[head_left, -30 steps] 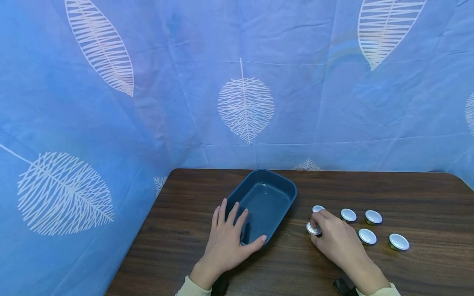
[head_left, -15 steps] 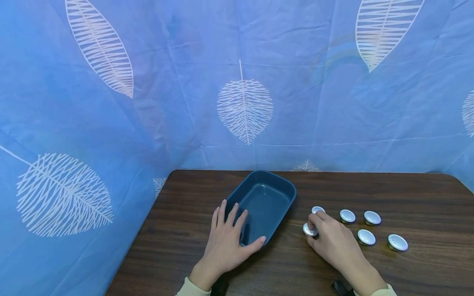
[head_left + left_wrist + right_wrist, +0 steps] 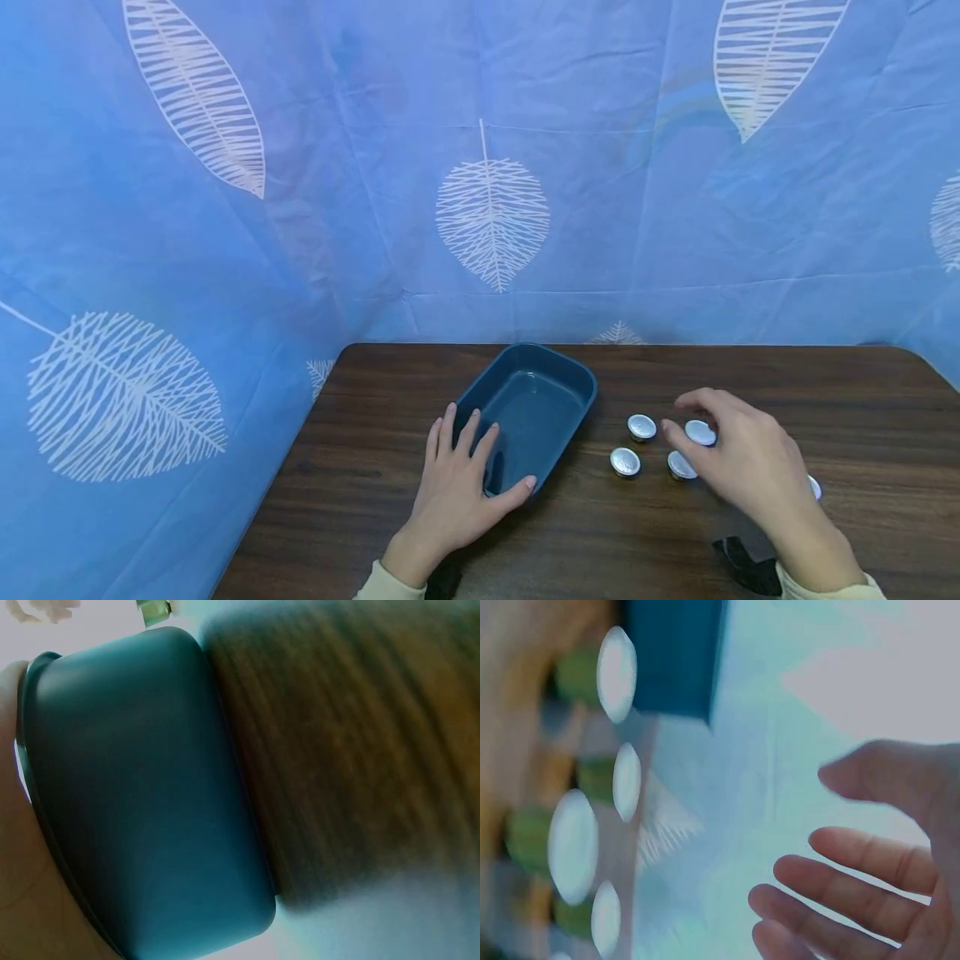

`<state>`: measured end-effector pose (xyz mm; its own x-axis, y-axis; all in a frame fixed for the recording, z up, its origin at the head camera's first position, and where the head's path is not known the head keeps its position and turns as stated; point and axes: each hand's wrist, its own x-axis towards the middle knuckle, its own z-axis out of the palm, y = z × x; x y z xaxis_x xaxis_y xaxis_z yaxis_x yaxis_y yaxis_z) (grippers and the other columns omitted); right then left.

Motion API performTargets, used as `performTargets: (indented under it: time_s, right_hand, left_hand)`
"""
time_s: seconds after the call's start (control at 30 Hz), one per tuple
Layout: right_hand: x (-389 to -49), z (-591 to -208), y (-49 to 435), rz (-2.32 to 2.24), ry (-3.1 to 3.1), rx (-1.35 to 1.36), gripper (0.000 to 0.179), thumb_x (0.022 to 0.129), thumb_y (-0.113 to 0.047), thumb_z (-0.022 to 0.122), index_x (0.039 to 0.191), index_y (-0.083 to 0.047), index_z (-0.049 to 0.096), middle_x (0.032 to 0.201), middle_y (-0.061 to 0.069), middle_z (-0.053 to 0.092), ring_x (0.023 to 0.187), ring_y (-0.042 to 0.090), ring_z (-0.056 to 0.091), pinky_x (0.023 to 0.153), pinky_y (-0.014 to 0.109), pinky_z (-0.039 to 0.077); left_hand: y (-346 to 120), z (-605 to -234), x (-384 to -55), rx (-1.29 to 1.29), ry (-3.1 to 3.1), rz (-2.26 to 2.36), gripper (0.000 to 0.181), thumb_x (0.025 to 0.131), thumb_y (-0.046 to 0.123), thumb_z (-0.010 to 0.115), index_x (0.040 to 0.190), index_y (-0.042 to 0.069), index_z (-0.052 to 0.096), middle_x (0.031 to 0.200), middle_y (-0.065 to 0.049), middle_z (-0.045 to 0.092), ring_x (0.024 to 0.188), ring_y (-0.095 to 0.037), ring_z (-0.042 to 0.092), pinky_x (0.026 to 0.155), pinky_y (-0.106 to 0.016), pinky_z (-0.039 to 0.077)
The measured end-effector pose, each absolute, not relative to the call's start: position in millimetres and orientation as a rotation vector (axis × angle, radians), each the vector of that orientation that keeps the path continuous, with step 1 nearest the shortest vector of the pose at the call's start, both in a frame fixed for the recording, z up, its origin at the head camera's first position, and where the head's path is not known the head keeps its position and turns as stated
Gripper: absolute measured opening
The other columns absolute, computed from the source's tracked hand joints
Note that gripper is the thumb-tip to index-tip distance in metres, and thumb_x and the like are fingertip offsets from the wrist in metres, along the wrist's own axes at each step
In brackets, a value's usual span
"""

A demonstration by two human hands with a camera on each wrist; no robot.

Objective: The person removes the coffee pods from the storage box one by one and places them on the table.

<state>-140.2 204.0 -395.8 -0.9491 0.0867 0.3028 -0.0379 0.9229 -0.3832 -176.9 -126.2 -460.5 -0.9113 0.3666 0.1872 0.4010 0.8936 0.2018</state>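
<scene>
My left hand rests with spread fingers on the near left side of a dark blue rectangular tray. In the left wrist view the tray's outer wall fills much of the picture. My right hand hovers over small foil-lidded cups, thumb and fingers parted, holding nothing. One cup shows between its thumb and fingers, and another cup by the thumb. To the left stand a front cup and a back cup. A further cup is partly hidden behind the hand.
The dark wooden table backs onto a blue cloth printed with white leaves. A black strap lies at the right wrist. Green cup sides appear blurred in the right wrist view, with the tray beyond.
The right hand slid the front left cup slightly left, let go of it, then lifted and moved right with its fingers opened. The left hand stays on the tray.
</scene>
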Motion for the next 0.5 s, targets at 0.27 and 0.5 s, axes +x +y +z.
performTargets:
  time_s: [0.27, 0.5]
  right_hand:
    - [-131.4, -392.6, 223.5, 0.624, -2.745, -0.185, 0.039, 0.087, -0.046, 0.067, 0.116, -0.021, 0.065, 0.105, 0.011, 0.070, 0.076, 0.024, 0.062, 0.046, 0.029, 0.035]
    - [-138.8, -400.6, 203.4, 0.625, -2.841, -0.133, 0.058, 0.086, -0.064, 0.059, 0.122, -0.019, 0.062, 0.123, 0.018, 0.062, 0.094, 0.034, 0.060, 0.055, 0.045, 0.046]
  left_hand:
    - [-129.4, -466.8, -177.0, -0.604, -2.905, -0.354, 0.092, 0.078, 0.088, 0.029, 0.146, 0.028, 0.043, 0.158, -0.007, 0.029, 0.149, -0.038, 0.009, 0.115, -0.063, 0.010]
    - [-136.3, -472.2, -174.8, -0.612, -2.845, -0.413, 0.088, 0.077, 0.087, 0.039, 0.149, 0.037, 0.035, 0.160, -0.006, 0.025, 0.148, -0.040, 0.012, 0.114, -0.065, 0.010]
